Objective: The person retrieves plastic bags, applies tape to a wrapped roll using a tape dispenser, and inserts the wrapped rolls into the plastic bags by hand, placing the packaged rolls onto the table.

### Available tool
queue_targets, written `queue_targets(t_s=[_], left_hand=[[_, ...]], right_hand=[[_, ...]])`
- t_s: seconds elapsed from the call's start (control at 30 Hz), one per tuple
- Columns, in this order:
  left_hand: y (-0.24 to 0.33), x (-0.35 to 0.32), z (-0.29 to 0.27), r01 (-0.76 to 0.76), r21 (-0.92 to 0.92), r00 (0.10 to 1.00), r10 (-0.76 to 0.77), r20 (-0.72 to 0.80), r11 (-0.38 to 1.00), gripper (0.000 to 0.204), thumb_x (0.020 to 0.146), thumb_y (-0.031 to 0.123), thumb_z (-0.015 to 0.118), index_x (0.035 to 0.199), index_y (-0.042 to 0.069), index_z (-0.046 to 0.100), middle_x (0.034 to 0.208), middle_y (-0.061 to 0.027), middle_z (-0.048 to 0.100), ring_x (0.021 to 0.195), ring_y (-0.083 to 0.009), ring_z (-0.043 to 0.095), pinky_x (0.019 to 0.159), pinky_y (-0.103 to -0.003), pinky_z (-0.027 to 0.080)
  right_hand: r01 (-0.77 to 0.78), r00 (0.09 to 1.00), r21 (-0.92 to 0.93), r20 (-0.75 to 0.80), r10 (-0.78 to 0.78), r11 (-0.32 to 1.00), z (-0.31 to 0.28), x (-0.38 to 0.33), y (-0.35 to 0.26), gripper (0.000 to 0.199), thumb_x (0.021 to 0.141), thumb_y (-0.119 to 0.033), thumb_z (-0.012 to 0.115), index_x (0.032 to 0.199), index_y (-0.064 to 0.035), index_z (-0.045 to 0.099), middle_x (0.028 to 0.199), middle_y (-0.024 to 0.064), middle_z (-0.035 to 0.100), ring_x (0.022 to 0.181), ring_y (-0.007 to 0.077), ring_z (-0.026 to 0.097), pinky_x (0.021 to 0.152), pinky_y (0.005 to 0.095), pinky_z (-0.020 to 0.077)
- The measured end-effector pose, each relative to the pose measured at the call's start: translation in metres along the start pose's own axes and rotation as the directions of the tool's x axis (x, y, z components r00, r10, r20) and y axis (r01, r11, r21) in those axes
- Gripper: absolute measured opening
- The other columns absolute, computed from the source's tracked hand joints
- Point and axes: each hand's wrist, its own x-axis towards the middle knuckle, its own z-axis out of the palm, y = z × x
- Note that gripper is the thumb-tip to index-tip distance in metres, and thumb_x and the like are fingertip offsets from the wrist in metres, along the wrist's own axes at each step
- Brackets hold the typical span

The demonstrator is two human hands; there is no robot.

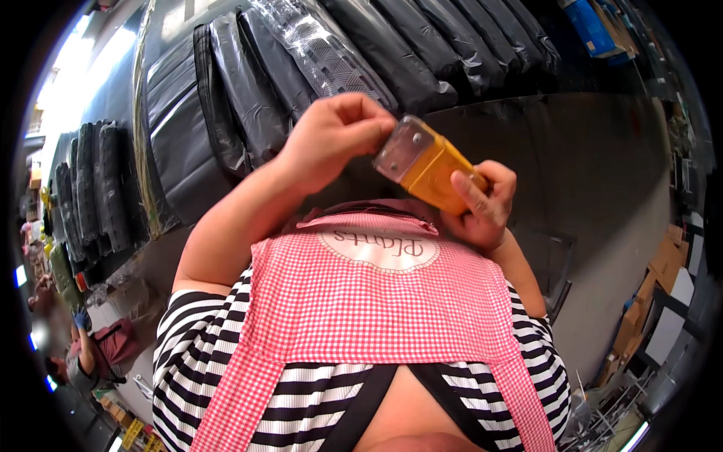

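Note:
My right hand [486, 207] grips a flat, boxy orange-yellow case [440, 177], thumb across its face and fingers round its far edge. The end of the case towards my left hand is clear plastic, with small round studs showing in it. At that clear end my left hand [339, 139] is closed in a pinch, its fingertips right beside the upper corner. Whatever lies between those fingertips, if anything, is hidden. Both hands are held above a dark tabletop [587, 151], just beyond my pink checked apron [376, 301].
Several black plastic-wrapped flat bundles [407, 60] stand in a row along the far side. More dark bundles [90, 188] are at the left. A blue box [591, 30] sits far right. Cardboard pieces [640, 309] lean at the right. Another person [86, 354] with a blue glove is at lower left.

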Motion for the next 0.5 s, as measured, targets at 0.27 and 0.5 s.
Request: queue_targets(t_s=[0.27,0.5], left_hand=[[-0.066,-0.064,-0.014,-0.231,0.194,0.954,0.261,-0.148,0.954,0.004,0.094,0.003,0.062,0.093,-0.002,0.063,0.084,-0.0006,0.065,0.077,-0.0058,0.058,0.07,-0.021,0.048],[-0.066,-0.04,-0.053,-0.331,0.129,0.876,0.355,-0.327,0.935,0.005,0.096,0.005,0.06,0.095,0.0,0.062,0.083,0.0008,0.06,0.078,-0.0057,0.053,0.072,-0.02,0.043]], right_hand=[[0.086,0.983,-0.179,0.176,-0.055,0.98,-0.01,-0.07,-0.028,0.048,0.076,-0.014,0.08,0.12,-0.0291,0.069,0.103,0.005,0.043,0.086,0.0196,0.055,0.067,0.0298,0.0532],[0.055,0.986,-0.338,0.164,0.001,0.939,-0.017,-0.084,-0.019,0.056,0.068,-0.008,0.086,0.119,-0.0233,0.07,0.109,0.0085,0.045,0.091,0.0245,0.057,0.072,0.0323,0.055]])
